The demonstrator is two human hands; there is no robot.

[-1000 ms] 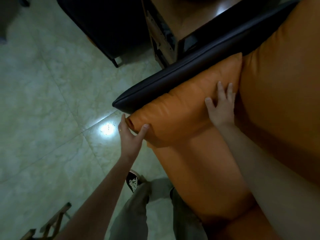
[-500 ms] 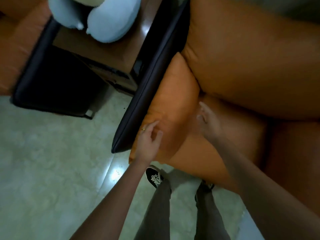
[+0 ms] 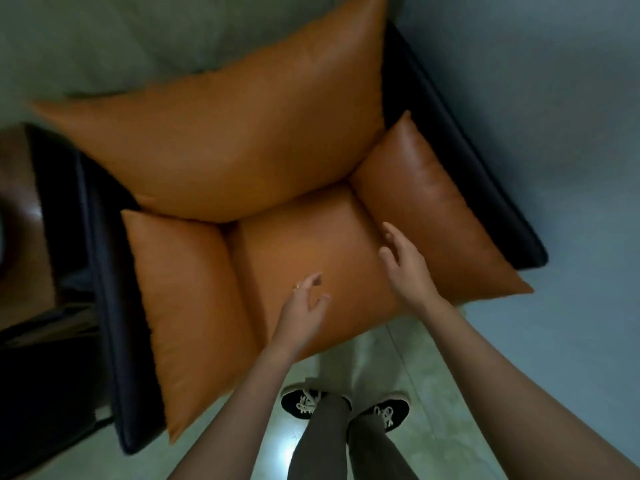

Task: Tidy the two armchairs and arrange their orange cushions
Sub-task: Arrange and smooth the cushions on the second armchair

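Note:
I look straight down on one black-framed armchair (image 3: 104, 306) filled with orange leather cushions. A big back cushion (image 3: 235, 133) leans across the top. The seat cushion (image 3: 304, 247) lies in the middle, with a left side cushion (image 3: 187, 306) and a right side cushion (image 3: 436, 216) standing along the arms. My left hand (image 3: 304, 303) hovers over the front of the seat cushion, fingers loosely curled and apart, holding nothing. My right hand (image 3: 405, 268) is open over the seat's right edge, close to the right side cushion.
A brown wooden side table (image 3: 20, 216) stands to the left of the chair. A pale wall (image 3: 554, 98) runs along the right. My legs and black shoes (image 3: 311, 403) stand on the glossy tiled floor (image 3: 433, 393) just in front of the seat.
Both hands have let go of the left side cushion and moved right, over the seat. My view has swung from the chair's left arm to directly above the whole chair.

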